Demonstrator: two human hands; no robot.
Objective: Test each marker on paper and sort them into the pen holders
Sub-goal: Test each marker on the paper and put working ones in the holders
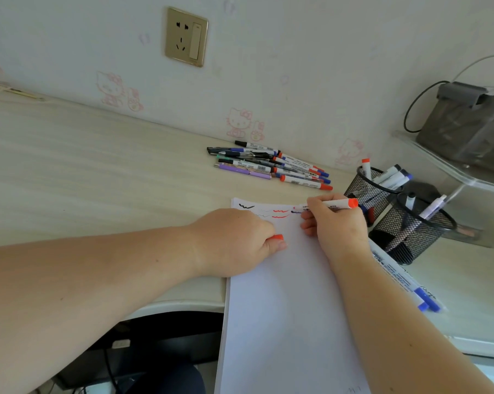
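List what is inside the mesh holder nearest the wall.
The mesh holder has one red-capped marker and several blue-capped markers sticking out. Their lower ends blur behind the mesh.

Two black wire-mesh pen holders (366, 191), (416, 231). One white sheet of paper (282, 308). One loose heap of capped pens and markers (271, 166), too overlapped to count. Two blue-capped white markers (402, 280) beside the sheet. One uncapped red-ended marker (334, 204) in hand. One red cap (277, 237).
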